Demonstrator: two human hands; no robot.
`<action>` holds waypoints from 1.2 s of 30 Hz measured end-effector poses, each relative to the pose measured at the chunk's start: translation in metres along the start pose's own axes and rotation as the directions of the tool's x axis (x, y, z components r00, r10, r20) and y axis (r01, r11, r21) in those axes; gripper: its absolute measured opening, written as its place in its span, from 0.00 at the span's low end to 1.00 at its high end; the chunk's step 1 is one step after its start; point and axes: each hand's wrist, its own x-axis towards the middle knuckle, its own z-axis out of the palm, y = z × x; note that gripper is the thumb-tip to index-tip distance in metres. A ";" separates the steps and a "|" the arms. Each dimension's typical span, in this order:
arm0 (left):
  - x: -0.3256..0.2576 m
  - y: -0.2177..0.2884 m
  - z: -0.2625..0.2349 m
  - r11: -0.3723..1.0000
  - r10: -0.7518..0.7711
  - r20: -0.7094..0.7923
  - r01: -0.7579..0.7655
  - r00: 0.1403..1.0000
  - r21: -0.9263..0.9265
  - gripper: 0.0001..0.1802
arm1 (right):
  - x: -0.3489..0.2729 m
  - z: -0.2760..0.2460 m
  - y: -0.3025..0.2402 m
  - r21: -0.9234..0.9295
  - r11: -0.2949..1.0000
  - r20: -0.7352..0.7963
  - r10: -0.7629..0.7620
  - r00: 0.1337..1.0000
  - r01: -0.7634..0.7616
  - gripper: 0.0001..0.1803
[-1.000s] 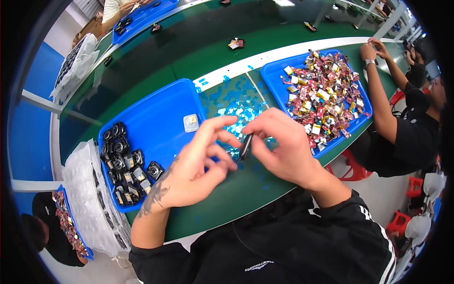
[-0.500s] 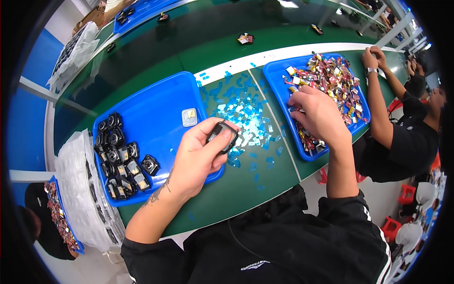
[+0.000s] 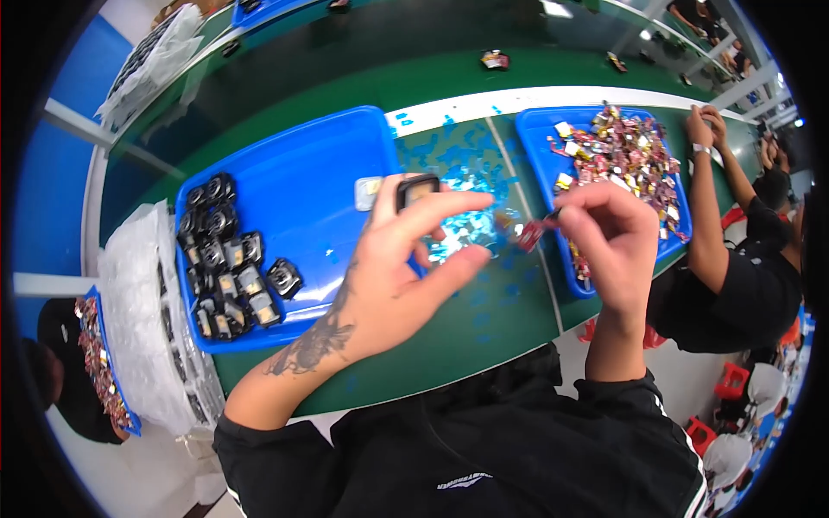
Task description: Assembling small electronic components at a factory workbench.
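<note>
My left hand [image 3: 393, 263] holds a black square watch case [image 3: 418, 189] in its curled fingers. Its thumb and forefinger stretch out toward the right. Between the fingertips of my right hand [image 3: 620, 246] is a small reddish flexible circuit piece [image 3: 528, 235], hanging over the green bench. Close behind my left hand, a pale square cover [image 3: 368, 192] lies in a big blue tray [image 3: 298, 198]. Several black watch cases [image 3: 226, 259] crowd the left side of that tray. Small blue film pieces [image 3: 471, 177] are scattered on the bench, partly hidden by my left hand.
A second blue tray [image 3: 540, 142], heaped with reddish and gold circuit pieces [image 3: 630, 155], stands at the right. Beyond it a co-worker's arms [image 3: 704, 173] reach over the bench. Stacked clear plastic trays [image 3: 142, 319] stand left of the bench. A white strip [image 3: 432, 119] borders the far dark-green belt [image 3: 371, 73].
My right hand has come up out of the right tray with a circuit piece. My left thumb and forefinger have lifted off the watch case and spread apart. The view has shifted slightly.
</note>
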 end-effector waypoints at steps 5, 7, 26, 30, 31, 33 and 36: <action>0.001 0.003 0.002 0.976 0.165 -0.022 -0.159 0.986 0.151 0.13 | -0.008 0.031 -0.003 0.078 0.995 0.147 -0.074 0.986 0.063 0.06; 0.000 -0.004 0.000 0.979 0.162 -0.062 -0.153 0.985 0.132 0.12 | -0.005 0.038 -0.004 0.199 0.979 0.215 -0.086 0.973 0.043 0.05; -0.001 -0.005 0.007 0.996 -0.064 -0.161 0.054 0.985 -0.066 0.06 | 0.001 0.048 0.021 -0.342 0.925 0.115 -0.136 0.984 0.168 0.10; -0.003 -0.006 0.004 0.993 -0.080 -0.096 0.071 0.992 -0.096 0.11 | -0.001 0.059 0.006 0.065 0.992 0.075 -0.115 0.991 0.110 0.09; -0.003 -0.007 0.002 0.998 -0.029 -0.064 0.026 0.998 -0.057 0.15 | 0.003 0.061 0.009 -0.027 0.970 0.072 -0.239 0.968 0.242 0.09; 0.000 -0.002 0.010 0.940 -0.102 -0.117 0.057 0.988 -0.337 0.20 | 0.005 0.062 0.008 -0.113 0.922 0.083 -0.363 0.928 0.371 0.08; 0.005 -0.010 0.007 0.771 -0.190 -0.127 0.068 0.974 -0.633 0.26 | 0.000 0.057 -0.003 0.085 0.990 -0.068 -0.105 0.992 0.111 0.09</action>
